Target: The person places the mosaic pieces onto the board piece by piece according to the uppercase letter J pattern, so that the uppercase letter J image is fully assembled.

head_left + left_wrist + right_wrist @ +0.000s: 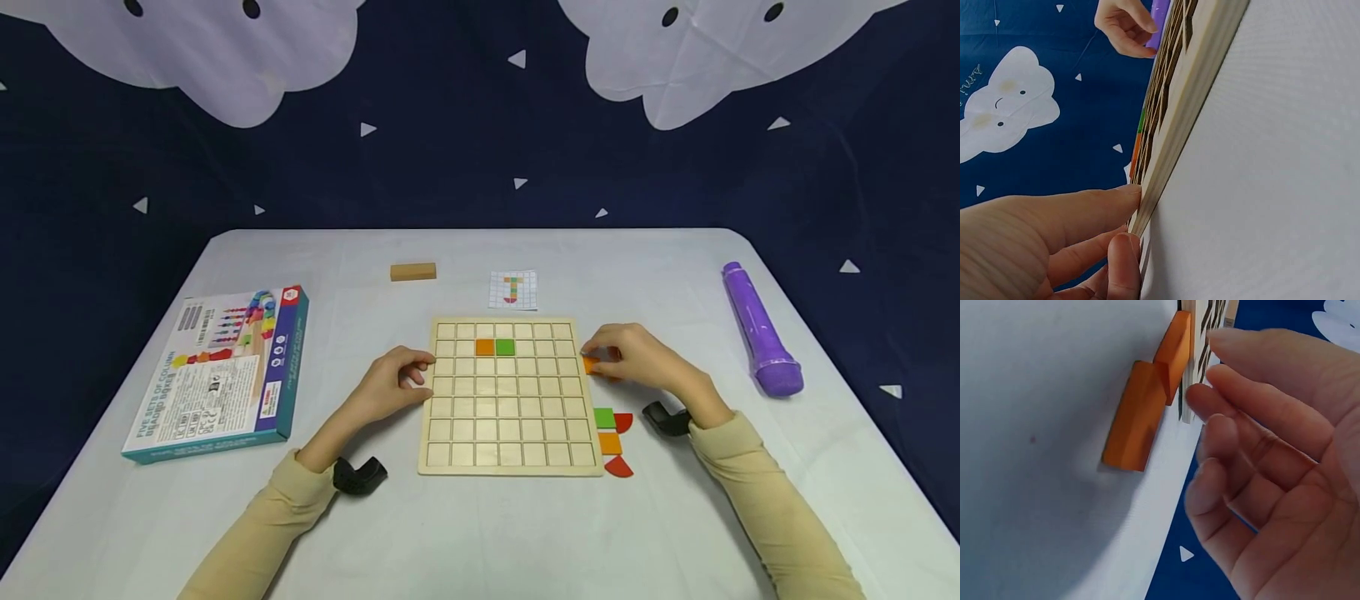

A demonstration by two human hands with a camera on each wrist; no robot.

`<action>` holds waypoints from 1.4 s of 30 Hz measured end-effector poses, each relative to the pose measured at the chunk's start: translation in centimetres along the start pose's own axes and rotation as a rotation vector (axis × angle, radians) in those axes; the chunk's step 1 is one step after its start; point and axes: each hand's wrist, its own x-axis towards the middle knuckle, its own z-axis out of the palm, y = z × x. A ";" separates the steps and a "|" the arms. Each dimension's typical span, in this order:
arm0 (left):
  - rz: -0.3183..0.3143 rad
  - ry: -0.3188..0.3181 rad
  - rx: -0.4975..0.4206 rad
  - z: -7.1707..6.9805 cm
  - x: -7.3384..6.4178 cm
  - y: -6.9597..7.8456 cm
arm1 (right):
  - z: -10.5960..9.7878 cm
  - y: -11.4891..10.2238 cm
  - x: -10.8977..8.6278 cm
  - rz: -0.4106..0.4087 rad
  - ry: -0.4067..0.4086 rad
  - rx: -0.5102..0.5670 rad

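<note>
A wooden grid board (508,479) lies flat, holding an orange square (485,347) and a green square (505,347) side by side in its second row. At the board's left edge, my left hand (388,382) rests its thumb (1100,203) and fingertips against the rim. My right hand (637,357) hovers by the right edge, over an orange piece (1174,356) beside the rim and a second orange piece (1135,415). Its fingers are loosely bent, with nothing seen between them in the right wrist view.
Green (603,417), orange (610,443) and red pieces (618,467) lie right of the board. Behind it are a pattern card (513,290) and a wooden block (412,272). A printed box (217,375) lies left, a purple microphone-shaped object (757,333) right.
</note>
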 end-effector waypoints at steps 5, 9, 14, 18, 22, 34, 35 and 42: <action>0.024 -0.001 0.015 0.0 0.0 -0.1 | 0.3 0.1 -0.1 0.030 -0.027 0.005; 0.025 -0.001 0.019 0.0 0.0 -0.1 | 0.4 0.1 0.0 0.047 -0.043 -0.005; 0.023 -0.003 0.015 0.1 0.0 -0.1 | 0.4 0.2 0.0 0.052 -0.050 -0.015; 0.019 -0.006 0.014 0.1 0.0 -0.2 | 0.2 0.4 0.0 0.053 -0.054 -0.034; 0.017 -0.003 0.017 0.1 0.0 -0.1 | -0.1 0.4 0.1 0.059 -0.049 -0.027; 0.012 -0.002 0.013 0.0 0.1 -0.1 | -0.6 -1.1 2.2 0.004 -0.012 -0.050; 0.011 -0.002 0.012 0.0 0.0 -0.1 | -0.5 -1.2 2.4 -0.002 -0.012 -0.053; 0.008 -0.005 0.009 0.1 0.0 -0.1 | -0.3 -1.6 3.6 -0.039 -0.001 -0.057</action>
